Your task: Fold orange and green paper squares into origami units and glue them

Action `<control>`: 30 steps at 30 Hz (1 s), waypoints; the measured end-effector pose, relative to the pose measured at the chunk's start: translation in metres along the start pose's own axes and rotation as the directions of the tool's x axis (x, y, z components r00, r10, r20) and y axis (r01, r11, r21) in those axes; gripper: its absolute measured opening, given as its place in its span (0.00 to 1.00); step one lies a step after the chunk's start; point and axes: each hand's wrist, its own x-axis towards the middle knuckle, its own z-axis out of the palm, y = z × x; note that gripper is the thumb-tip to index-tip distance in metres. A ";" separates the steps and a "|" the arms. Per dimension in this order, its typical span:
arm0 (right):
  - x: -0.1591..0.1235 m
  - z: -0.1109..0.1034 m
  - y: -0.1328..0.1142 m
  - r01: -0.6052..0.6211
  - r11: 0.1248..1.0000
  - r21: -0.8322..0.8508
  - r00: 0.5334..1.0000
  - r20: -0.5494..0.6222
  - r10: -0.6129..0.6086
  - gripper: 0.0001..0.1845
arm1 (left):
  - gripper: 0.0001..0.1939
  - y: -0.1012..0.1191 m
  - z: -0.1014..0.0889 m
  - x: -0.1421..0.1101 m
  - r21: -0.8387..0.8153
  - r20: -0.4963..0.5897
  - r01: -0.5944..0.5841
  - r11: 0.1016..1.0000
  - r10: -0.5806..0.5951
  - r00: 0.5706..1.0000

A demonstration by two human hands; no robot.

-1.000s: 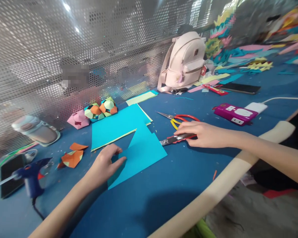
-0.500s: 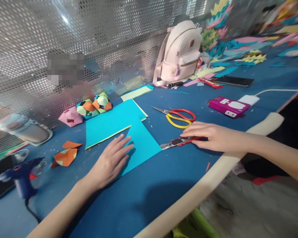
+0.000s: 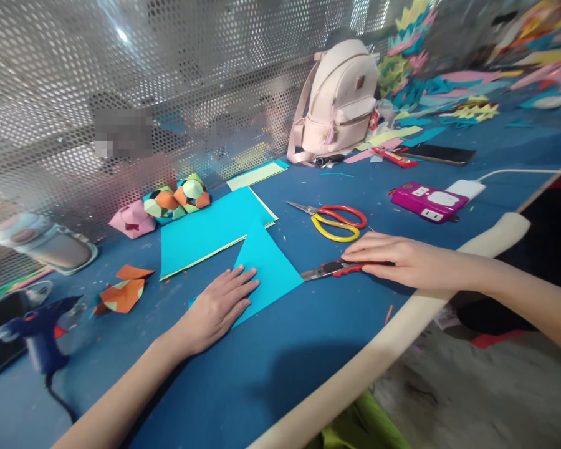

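My left hand (image 3: 221,307) lies flat with its fingers stretched out on a folded bright blue sheet of paper (image 3: 270,274). My right hand (image 3: 395,259) grips the red handle of a utility knife (image 3: 328,269), whose blade end touches the right corner of that sheet. Part of the handle is hidden under my fingers. Just beyond the knife lie scissors (image 3: 336,221) with one red and one yellow handle. A larger stack of blue and pale yellow paper (image 3: 206,227) rests behind the folded sheet.
Folded paper shapes (image 3: 180,198), a tumbler (image 3: 47,240) and a glue gun (image 3: 44,333) stand at the left. A pale backpack (image 3: 341,100) leans on the mesh wall. A purple power strip (image 3: 427,201) and a phone (image 3: 439,154) lie right. A cream foam tube (image 3: 388,340) runs along the front edge.
My left hand has settled lower and slightly right, flat on the folded paper. My right hand and the utility knife have barely moved.
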 end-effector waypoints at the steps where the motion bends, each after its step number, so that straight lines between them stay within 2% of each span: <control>1: 0.000 0.000 0.000 0.001 1.000 0.000 1.000 0.001 -0.001 0.19 | 0.21 0.000 0.000 0.000 -0.003 -0.003 0.001 1.000 -0.001 1.000; 18: 0.001 -0.003 -0.001 -0.028 0.998 0.049 1.000 0.015 0.027 0.19 | 0.21 0.001 0.000 0.001 0.003 -0.022 -0.010 1.000 0.010 1.000; 30: -0.001 0.002 -0.006 0.002 1.000 0.025 1.000 -0.003 -0.002 0.19 | 0.21 0.001 0.000 0.001 0.003 -0.018 -0.009 1.000 0.009 1.000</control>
